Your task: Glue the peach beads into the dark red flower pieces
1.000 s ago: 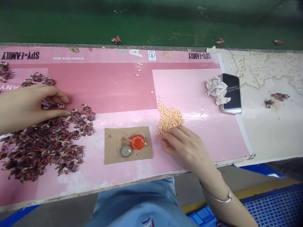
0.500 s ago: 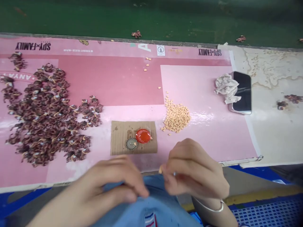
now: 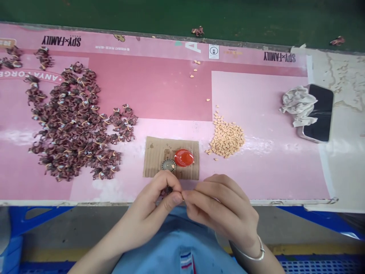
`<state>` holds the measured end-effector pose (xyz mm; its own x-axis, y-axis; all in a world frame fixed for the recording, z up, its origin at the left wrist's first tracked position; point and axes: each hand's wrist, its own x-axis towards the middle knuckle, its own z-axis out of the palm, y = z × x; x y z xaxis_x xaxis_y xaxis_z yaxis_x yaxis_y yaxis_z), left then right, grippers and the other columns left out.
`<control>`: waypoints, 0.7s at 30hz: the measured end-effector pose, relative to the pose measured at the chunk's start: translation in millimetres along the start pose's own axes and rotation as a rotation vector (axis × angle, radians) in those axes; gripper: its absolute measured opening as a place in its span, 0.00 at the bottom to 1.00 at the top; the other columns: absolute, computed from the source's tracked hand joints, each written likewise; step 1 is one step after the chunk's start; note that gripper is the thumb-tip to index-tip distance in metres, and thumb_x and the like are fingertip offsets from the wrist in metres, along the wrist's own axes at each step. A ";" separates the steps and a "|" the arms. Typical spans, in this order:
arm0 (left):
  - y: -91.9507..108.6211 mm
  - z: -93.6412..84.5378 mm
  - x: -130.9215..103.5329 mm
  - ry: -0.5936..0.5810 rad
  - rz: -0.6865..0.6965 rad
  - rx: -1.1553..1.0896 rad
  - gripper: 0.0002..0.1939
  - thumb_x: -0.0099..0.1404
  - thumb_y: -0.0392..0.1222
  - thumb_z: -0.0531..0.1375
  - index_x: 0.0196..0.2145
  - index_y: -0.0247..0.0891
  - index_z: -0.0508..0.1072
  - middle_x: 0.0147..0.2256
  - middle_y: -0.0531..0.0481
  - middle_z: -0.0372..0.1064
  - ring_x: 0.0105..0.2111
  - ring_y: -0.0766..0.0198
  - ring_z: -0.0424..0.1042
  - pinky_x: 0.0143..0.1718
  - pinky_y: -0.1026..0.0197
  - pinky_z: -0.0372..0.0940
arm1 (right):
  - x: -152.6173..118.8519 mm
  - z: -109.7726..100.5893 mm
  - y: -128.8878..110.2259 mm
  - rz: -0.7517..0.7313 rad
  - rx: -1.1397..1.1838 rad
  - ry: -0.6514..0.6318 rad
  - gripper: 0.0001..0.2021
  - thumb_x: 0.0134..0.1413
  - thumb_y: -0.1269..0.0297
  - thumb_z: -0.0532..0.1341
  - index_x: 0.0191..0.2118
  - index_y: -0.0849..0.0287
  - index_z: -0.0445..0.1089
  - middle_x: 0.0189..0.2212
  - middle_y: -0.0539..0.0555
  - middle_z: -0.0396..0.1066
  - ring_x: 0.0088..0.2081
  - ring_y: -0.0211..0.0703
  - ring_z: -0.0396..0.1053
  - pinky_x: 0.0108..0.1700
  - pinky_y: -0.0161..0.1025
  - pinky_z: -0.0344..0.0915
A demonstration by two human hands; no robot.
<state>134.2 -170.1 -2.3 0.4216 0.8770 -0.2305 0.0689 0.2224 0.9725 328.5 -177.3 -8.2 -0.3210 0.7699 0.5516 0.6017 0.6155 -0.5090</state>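
Note:
My left hand (image 3: 159, 205) is closed on a small dark brown plastic figurine (image 3: 167, 191), mostly covered by the fingers. My right hand (image 3: 222, 209) pinches thumb and forefinger together right at the left fingertips; the small beige piece it held a moment ago is barely visible there. Just beyond the hands lies a piece of corrugated cardboard (image 3: 154, 156). On it rest a red cap with shiny liquid (image 3: 184, 157) and a metal bottle cap (image 3: 169, 165) with a beige bit in it.
A large pile of brown figurines (image 3: 76, 129) covers the left of the pink mat (image 3: 159, 87). Small beige pieces (image 3: 228, 139) are heaped right of the cardboard. Crumpled tissue (image 3: 299, 104) lies partly over a phone (image 3: 322, 114). A green surface (image 3: 142, 15) runs along the back.
My hands have come together, fingertips touching. A figurine now shows in my left hand, and the beige piece in my right fingers is nearly hidden. The view has shifted left.

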 end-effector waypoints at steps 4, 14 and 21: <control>-2.8 1.9 2.6 0.089 0.092 0.102 0.15 0.79 0.49 0.54 0.36 0.40 0.69 0.33 0.51 0.65 0.31 0.64 0.66 0.33 0.65 0.64 | 5.0 6.5 0.7 0.044 0.047 0.015 0.04 0.63 0.75 0.65 0.39 0.59 0.74 0.28 0.49 0.74 0.30 0.36 0.71 0.35 0.35 0.74; 0.5 0.0 4.9 0.147 0.366 0.471 0.07 0.76 0.33 0.58 0.38 0.42 0.68 0.31 0.53 0.68 0.33 0.63 0.68 0.33 0.63 0.63 | 11.2 1.5 0.3 0.232 0.276 -0.045 0.07 0.61 0.77 0.63 0.36 0.57 0.72 0.29 0.50 0.74 0.29 0.35 0.73 0.29 0.33 0.73; -6.1 -6.9 -3.0 0.319 0.330 0.543 0.17 0.75 0.28 0.50 0.54 0.43 0.70 0.41 0.50 0.70 0.43 0.62 0.68 0.46 0.62 0.66 | 11.5 -0.5 18.2 0.230 -0.034 0.082 0.10 0.59 0.79 0.67 0.39 0.54 0.73 0.31 0.51 0.77 0.31 0.40 0.76 0.31 0.38 0.76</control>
<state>126.2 -171.1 -7.7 0.2185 0.9625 0.1608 0.4589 -0.2468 0.8535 336.2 -157.4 -10.8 -0.1130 0.8720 0.4762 0.6765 0.4186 -0.6059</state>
